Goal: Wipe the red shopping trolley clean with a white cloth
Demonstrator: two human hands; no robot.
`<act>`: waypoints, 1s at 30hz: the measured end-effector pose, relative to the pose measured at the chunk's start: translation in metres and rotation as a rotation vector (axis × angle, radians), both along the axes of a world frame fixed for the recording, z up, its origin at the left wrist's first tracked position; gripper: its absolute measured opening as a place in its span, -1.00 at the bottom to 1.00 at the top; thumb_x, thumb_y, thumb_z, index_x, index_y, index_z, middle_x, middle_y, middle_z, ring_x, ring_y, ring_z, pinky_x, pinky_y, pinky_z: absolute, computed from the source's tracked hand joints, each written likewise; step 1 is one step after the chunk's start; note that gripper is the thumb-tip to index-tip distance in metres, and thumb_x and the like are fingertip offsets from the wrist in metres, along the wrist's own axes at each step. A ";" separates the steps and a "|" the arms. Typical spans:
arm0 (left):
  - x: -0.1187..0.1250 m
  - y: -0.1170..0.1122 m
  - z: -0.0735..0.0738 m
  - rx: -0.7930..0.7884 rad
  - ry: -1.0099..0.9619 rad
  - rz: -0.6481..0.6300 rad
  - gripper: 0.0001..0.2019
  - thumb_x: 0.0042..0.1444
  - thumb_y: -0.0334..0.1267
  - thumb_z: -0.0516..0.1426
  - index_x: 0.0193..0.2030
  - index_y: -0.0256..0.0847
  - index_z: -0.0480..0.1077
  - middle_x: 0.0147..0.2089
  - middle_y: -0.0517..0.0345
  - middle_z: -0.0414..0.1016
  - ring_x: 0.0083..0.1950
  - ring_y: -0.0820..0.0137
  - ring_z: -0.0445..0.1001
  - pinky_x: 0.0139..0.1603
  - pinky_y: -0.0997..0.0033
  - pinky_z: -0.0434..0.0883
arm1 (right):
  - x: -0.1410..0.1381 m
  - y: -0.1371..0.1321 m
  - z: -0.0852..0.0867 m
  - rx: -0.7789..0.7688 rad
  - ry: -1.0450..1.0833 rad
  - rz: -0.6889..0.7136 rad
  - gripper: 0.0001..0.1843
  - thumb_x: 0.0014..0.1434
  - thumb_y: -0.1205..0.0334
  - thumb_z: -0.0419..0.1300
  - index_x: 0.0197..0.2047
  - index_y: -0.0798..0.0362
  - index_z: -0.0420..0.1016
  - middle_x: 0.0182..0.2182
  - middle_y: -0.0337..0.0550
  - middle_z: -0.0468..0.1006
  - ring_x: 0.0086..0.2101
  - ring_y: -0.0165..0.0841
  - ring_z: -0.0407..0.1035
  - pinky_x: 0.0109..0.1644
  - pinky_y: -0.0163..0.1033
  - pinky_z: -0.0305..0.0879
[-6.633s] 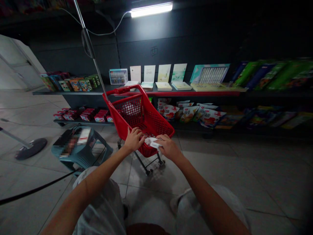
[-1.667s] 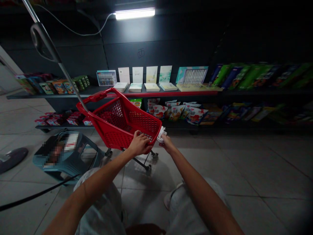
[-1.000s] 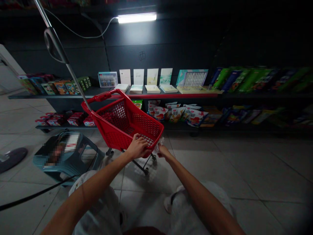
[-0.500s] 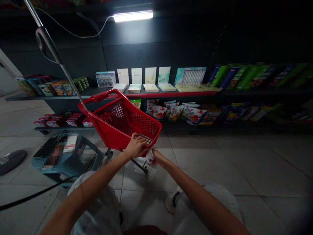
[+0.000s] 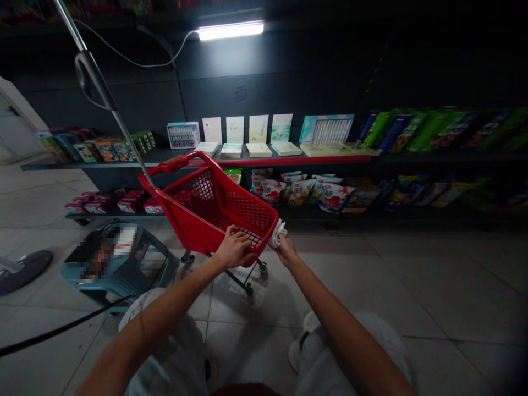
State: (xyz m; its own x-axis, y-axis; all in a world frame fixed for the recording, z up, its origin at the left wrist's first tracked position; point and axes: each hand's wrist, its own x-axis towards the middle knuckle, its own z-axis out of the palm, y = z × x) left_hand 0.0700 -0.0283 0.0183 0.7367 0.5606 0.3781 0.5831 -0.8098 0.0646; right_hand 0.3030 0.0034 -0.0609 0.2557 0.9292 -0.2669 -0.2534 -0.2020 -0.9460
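Observation:
A red plastic shopping cart (image 5: 193,231) with perforated walls stands in front of me on small wheels. Its basket holds nothing that I can see. My left hand (image 5: 236,248) grips the near rim of the cart, fingers curled over the edge. In my right hand (image 5: 287,248) is a crumpled white cloth (image 5: 278,233), pressed against the outer face of the cart's right end. The fingers under the cloth are partly hidden.
A shelf (image 5: 235,162) behind the cart bears books, boxes and green packs, with snack bags (image 5: 336,195) below. A blue-grey stool (image 5: 136,275) with blurred items stands left. A metal pole (image 5: 124,129) rises past the cart's handle; a cable (image 5: 61,329) crosses lower left.
My right hand has moved the cloth from the cart's near corner up and right along its end. My left hand stays on the rim. The whole view has shifted slightly.

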 end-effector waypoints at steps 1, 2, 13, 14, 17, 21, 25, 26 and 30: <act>-0.001 -0.002 0.001 -0.006 0.002 -0.005 -0.66 0.35 0.04 0.14 -0.31 -0.15 0.47 -0.26 0.11 0.60 -0.06 0.25 0.49 0.38 -0.05 0.03 | 0.003 0.003 0.002 0.006 0.038 -0.068 -0.79 0.26 0.01 0.16 -0.21 -0.02 0.38 -0.40 -0.21 0.56 -0.36 -0.38 0.50 -0.28 -0.33 0.50; -0.003 -0.004 0.003 -0.014 0.004 -0.008 -0.66 0.36 0.05 0.14 -0.32 -0.15 0.48 -0.27 0.11 0.60 -0.06 0.25 0.49 0.39 -0.05 0.03 | 0.005 0.007 0.003 0.010 0.079 -0.131 -0.81 0.22 0.06 0.18 -0.20 -0.02 0.39 -0.39 -0.23 0.56 -0.37 -0.40 0.49 -0.28 -0.34 0.50; -0.013 -0.012 0.007 -0.053 0.007 -0.020 -0.70 0.30 0.01 0.18 -0.36 -0.14 0.49 -0.31 0.13 0.59 -0.08 0.28 0.49 0.39 -0.04 0.03 | 0.010 0.012 0.017 0.235 -0.181 -0.429 -0.63 0.04 -0.12 0.14 -0.25 -0.01 0.36 -0.39 -0.30 0.45 -0.40 -0.41 0.36 -0.35 -0.38 0.31; -0.013 -0.013 0.007 -0.054 0.007 -0.022 -0.70 0.30 0.00 0.18 -0.35 -0.14 0.49 -0.31 0.13 0.59 -0.08 0.28 0.49 0.39 -0.03 0.04 | 0.013 0.012 0.020 0.269 -0.255 -0.419 -0.63 0.04 -0.11 0.14 -0.23 0.00 0.38 -0.35 -0.28 0.47 -0.36 -0.39 0.37 -0.31 -0.36 0.32; -0.015 -0.013 0.008 -0.059 0.006 -0.036 -0.69 0.32 0.00 0.18 -0.35 -0.14 0.50 -0.29 0.13 0.60 -0.07 0.28 0.50 0.39 -0.03 0.03 | 0.022 0.011 0.031 0.367 -0.558 -0.320 -0.62 0.07 -0.02 0.16 -0.11 0.03 0.45 -0.18 -0.13 0.55 -0.19 -0.27 0.42 -0.09 -0.25 0.39; -0.020 -0.016 0.010 -0.066 0.016 -0.067 -0.68 0.35 0.03 0.16 -0.31 -0.13 0.53 -0.26 0.12 0.62 -0.08 0.30 0.51 0.39 -0.01 0.04 | 0.021 0.009 0.039 0.507 -0.962 -0.208 -0.62 0.12 0.14 0.18 0.01 0.05 0.50 0.00 0.06 0.52 0.02 -0.13 0.39 0.21 -0.06 0.34; -0.025 -0.020 0.011 -0.072 0.015 -0.094 -0.63 0.37 0.09 0.14 -0.28 -0.12 0.55 -0.25 0.12 0.62 -0.08 0.31 0.51 0.39 0.02 0.04 | 0.011 0.005 0.045 0.572 -1.166 -0.135 -0.62 0.16 0.28 0.18 0.06 0.08 0.51 0.04 0.11 0.50 0.09 -0.08 0.33 0.28 -0.02 0.27; -0.026 -0.021 0.011 -0.076 0.014 -0.101 -0.61 0.37 0.12 0.14 -0.30 -0.13 0.54 -0.27 0.12 0.62 -0.09 0.31 0.51 0.39 0.02 0.04 | 0.009 0.004 0.048 0.560 -1.203 -0.125 -0.61 0.16 0.29 0.19 0.07 0.08 0.52 0.05 0.11 0.50 0.09 -0.08 0.33 0.27 -0.02 0.27; -0.028 -0.029 0.013 -0.101 0.016 -0.119 -0.55 0.38 0.13 0.12 -0.41 -0.15 0.46 -0.37 0.15 0.58 -0.13 0.33 0.50 0.37 0.03 0.07 | 0.008 0.002 0.059 0.473 -1.317 -0.117 -0.60 0.14 0.30 0.24 0.08 0.04 0.56 0.05 0.05 0.52 0.05 -0.07 0.35 0.17 -0.06 0.29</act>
